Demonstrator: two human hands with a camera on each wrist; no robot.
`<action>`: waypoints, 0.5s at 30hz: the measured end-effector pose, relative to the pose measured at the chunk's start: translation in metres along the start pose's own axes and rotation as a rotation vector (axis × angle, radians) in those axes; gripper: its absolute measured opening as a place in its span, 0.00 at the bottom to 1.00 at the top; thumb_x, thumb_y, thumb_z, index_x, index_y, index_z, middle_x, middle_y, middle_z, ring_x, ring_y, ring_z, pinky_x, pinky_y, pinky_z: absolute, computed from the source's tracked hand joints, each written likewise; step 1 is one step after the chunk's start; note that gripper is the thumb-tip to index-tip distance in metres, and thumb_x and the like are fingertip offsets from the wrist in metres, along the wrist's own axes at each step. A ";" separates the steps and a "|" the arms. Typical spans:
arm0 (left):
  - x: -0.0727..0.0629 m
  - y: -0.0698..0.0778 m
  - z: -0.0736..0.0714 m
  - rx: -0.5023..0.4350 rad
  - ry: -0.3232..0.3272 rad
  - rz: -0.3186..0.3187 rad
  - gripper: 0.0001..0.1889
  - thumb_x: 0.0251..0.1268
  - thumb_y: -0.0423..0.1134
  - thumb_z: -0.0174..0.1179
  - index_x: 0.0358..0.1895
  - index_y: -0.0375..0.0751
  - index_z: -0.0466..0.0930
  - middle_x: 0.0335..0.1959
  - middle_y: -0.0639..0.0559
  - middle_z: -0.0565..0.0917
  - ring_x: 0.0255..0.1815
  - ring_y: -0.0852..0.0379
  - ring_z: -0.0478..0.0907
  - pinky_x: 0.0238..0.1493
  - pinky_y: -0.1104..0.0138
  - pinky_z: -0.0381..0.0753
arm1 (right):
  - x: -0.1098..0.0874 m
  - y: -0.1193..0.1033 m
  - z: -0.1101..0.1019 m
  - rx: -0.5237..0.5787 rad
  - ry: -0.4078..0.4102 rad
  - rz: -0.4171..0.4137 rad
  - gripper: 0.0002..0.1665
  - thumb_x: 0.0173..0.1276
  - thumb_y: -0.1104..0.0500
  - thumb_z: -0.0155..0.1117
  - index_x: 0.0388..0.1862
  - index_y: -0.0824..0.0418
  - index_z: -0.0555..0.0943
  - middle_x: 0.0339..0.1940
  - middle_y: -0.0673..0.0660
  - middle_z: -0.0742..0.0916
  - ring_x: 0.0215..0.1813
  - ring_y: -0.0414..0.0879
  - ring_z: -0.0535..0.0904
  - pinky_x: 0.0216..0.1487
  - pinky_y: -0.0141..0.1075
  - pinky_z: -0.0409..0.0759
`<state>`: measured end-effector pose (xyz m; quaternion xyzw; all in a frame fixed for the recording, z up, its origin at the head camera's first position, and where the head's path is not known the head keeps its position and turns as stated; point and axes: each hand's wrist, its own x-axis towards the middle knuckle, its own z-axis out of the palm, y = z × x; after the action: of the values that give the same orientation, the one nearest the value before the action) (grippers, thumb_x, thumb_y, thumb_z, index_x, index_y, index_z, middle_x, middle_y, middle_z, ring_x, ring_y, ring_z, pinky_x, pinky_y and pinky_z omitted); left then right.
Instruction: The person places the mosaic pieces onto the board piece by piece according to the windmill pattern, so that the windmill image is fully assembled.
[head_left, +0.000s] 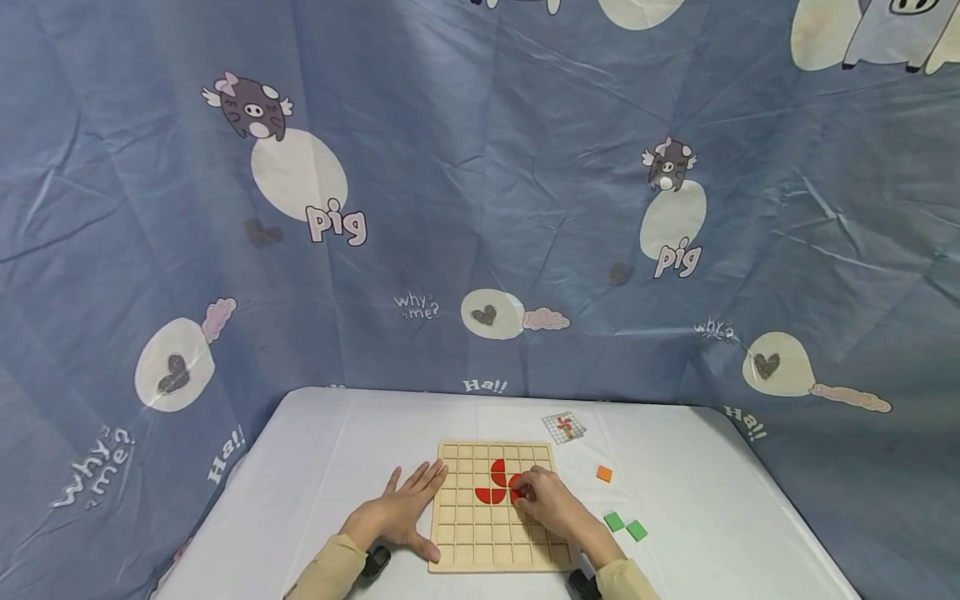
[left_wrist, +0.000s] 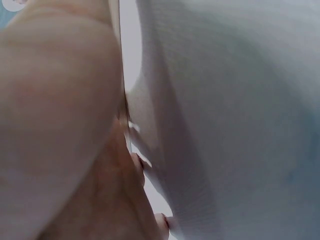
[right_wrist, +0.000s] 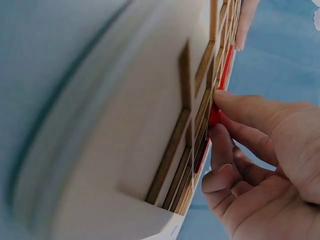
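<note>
A wooden grid board lies on the white table, with several red quarter-circle tiles set in cells near its middle. My left hand rests at the board's left edge, fingers spread, fingertips at the upper side and thumb near the lower corner. Over the right half of the board, my right hand pinches a red tile between thumb and fingers, right at the grid. That hand partly hides the red tiles on its side. In the left wrist view, the left hand fills the left side.
Right of the board lie an orange square tile and two green square tiles. A small pattern card with a printed grid and coloured shapes sits beyond the board's top right corner. Blue printed cloth hangs behind the table.
</note>
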<state>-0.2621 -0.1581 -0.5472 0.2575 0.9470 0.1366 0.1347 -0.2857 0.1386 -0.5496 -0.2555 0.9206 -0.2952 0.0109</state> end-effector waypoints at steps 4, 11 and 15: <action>-0.001 0.001 0.000 -0.003 0.005 0.009 0.71 0.32 0.73 0.68 0.78 0.40 0.39 0.80 0.41 0.43 0.80 0.40 0.42 0.73 0.35 0.37 | 0.001 0.001 0.000 0.004 -0.006 -0.008 0.07 0.61 0.64 0.69 0.39 0.61 0.84 0.34 0.48 0.81 0.33 0.32 0.74 0.32 0.26 0.78; 0.000 -0.001 0.000 -0.001 0.010 0.014 0.71 0.32 0.74 0.67 0.78 0.40 0.40 0.80 0.43 0.42 0.80 0.40 0.41 0.73 0.34 0.36 | 0.002 0.001 0.001 -0.015 0.013 -0.012 0.06 0.60 0.64 0.70 0.37 0.60 0.84 0.34 0.48 0.83 0.33 0.32 0.75 0.32 0.26 0.79; 0.001 -0.002 0.001 -0.010 0.009 0.013 0.71 0.32 0.74 0.67 0.78 0.41 0.39 0.80 0.43 0.42 0.80 0.40 0.41 0.73 0.34 0.36 | 0.002 0.000 0.002 -0.003 0.010 0.007 0.06 0.60 0.64 0.70 0.37 0.60 0.84 0.33 0.48 0.82 0.34 0.33 0.76 0.33 0.26 0.79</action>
<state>-0.2636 -0.1594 -0.5491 0.2621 0.9454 0.1432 0.1306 -0.2874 0.1367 -0.5510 -0.2510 0.9219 -0.2951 0.0071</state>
